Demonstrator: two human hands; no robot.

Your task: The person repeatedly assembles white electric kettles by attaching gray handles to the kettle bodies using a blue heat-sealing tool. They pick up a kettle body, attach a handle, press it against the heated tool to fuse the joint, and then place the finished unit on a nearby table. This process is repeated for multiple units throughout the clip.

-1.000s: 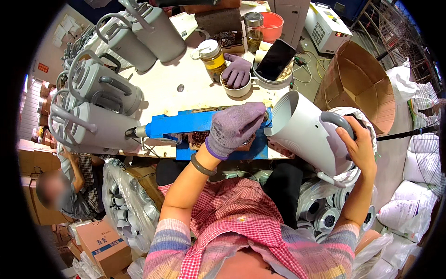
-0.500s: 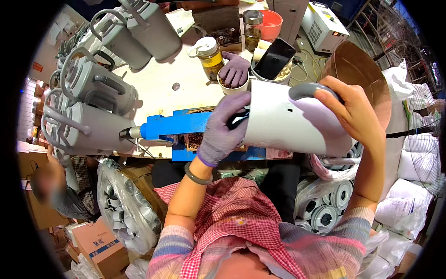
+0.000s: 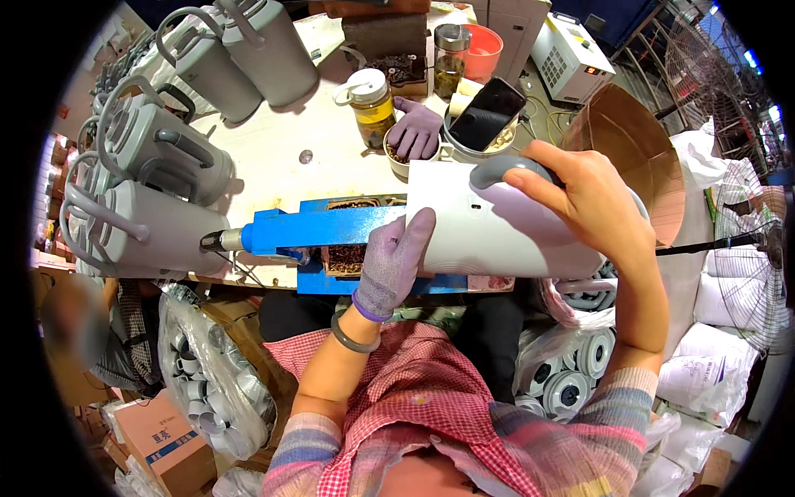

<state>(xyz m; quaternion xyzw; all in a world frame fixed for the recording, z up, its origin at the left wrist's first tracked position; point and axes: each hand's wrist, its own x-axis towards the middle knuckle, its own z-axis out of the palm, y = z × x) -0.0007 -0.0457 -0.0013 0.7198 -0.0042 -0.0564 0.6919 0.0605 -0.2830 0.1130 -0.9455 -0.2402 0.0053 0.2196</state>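
Note:
I hold a large white jug body lying on its side over a blue metal fixture on the workbench. My right hand, bare, grips the jug by its grey handle at the far end. My left hand, in a purple glove, presses flat against the jug's open end, just above the blue fixture. A small tray of dark screws sits in the fixture under my left hand.
Several finished grey jugs lie along the bench's left side. A glass jar, a spare purple glove, a phone on a bowl and a red cup stand behind. A large cardboard drum stands at right.
The jug swung from upright at my right down onto its side over the blue fixture. My left hand moved from the fixture onto the jug's open end.

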